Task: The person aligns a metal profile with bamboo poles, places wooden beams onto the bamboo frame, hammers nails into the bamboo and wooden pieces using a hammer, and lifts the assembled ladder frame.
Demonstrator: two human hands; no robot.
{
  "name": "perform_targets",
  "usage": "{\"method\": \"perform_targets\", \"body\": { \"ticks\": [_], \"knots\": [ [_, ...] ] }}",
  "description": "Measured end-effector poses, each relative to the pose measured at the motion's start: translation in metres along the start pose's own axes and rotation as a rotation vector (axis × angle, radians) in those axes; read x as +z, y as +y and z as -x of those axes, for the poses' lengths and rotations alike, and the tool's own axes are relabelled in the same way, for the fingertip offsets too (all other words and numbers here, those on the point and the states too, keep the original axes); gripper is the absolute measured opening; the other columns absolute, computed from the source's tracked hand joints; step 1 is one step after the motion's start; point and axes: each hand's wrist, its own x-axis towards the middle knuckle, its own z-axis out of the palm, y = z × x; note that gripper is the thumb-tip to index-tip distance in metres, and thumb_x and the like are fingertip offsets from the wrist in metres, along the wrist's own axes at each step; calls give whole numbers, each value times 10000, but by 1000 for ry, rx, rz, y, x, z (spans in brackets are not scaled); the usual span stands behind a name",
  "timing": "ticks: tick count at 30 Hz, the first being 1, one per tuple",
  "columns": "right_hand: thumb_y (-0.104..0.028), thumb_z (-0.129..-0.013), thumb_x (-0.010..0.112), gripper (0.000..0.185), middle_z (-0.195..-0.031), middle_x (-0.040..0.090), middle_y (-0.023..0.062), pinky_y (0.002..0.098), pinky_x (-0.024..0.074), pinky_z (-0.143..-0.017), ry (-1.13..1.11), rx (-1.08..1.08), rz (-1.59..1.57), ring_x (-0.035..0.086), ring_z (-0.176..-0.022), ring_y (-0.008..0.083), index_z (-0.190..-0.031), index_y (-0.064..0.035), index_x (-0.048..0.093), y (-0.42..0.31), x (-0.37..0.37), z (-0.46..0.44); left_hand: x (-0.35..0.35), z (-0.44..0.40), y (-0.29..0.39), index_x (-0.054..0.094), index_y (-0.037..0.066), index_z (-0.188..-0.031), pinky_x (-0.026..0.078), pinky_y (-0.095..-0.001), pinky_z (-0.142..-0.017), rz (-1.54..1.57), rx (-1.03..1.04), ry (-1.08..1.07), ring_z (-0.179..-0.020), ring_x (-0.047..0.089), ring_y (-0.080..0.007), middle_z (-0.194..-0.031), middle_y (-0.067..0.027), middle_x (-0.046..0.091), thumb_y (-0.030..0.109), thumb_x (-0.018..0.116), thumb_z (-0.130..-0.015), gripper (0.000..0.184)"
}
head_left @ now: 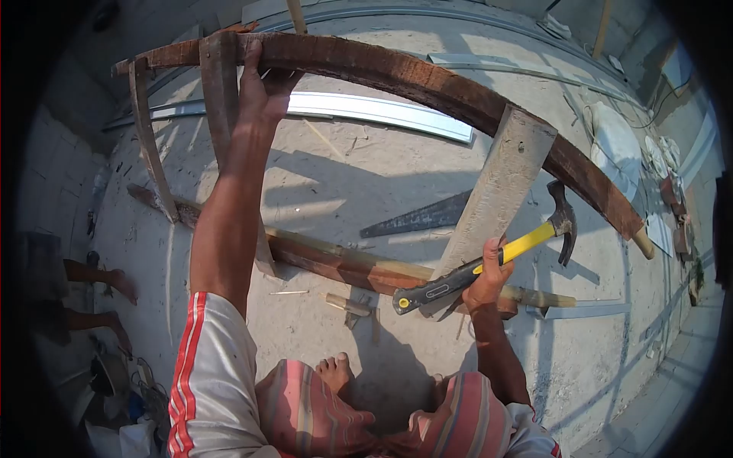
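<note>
My left hand (263,88) grips the long brown wooden beam (397,72), its thumb on the near face and its other fingers partly hidden. My right hand (489,276) is closed around a claw hammer (527,243) with a yellow and black handle, its head up and to the right. Behind the hammer's handle stands a wide grey board (492,183) that meets the beam at its top. Narrower boards (217,99) join the beam near my left hand. A lower wooden beam (336,263) runs across near the floor.
A handsaw blade (416,215) lies on the concrete floor beyond the lower beam. Farther off is a long, shiny metal strip (382,111). A short wood offcut (347,305) lies near my foot (334,375). Another person's feet (121,284) show at left; white sacks (615,141) lie at right.
</note>
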Motion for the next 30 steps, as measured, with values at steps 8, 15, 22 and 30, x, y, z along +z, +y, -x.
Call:
{"method": "perform_targets", "body": {
  "ticks": [8,15,22,30],
  "knots": [
    [-373,-918,589,556,-1136,554,105,322,450,-890,-66,47,15,558,-998,189,-1298,2,435,17,-25,20,10,85,92,516,-8,-1186,552,-419,-804,-868,-121,48,-980,649,-278,-1126,-223,612,379,602,-927,474],
    [-473,-931,541,492,-1007,518,90,339,482,-809,73,10,33,544,-904,190,-1087,-13,467,14,-14,13,-179,117,78,528,-32,-1250,496,-347,-845,-830,-8,58,-1016,599,-173,-1167,-129,613,681,482,-883,803],
    [-409,-950,571,528,-1061,586,144,389,518,-828,122,139,-19,612,-956,240,-1189,57,497,-10,-19,-6,-124,130,59,637,-36,-969,478,-323,-660,-1102,-139,188,-750,571,-144,-781,-78,596,714,615,-783,774],
    [-313,-924,639,338,-902,636,67,282,525,-663,386,155,128,634,-753,146,-1019,7,591,-40,-30,-36,-98,139,8,645,-73,-984,510,-304,-654,-1075,-364,178,-722,626,-152,-792,-103,643,658,630,-813,751]
  ]
}}
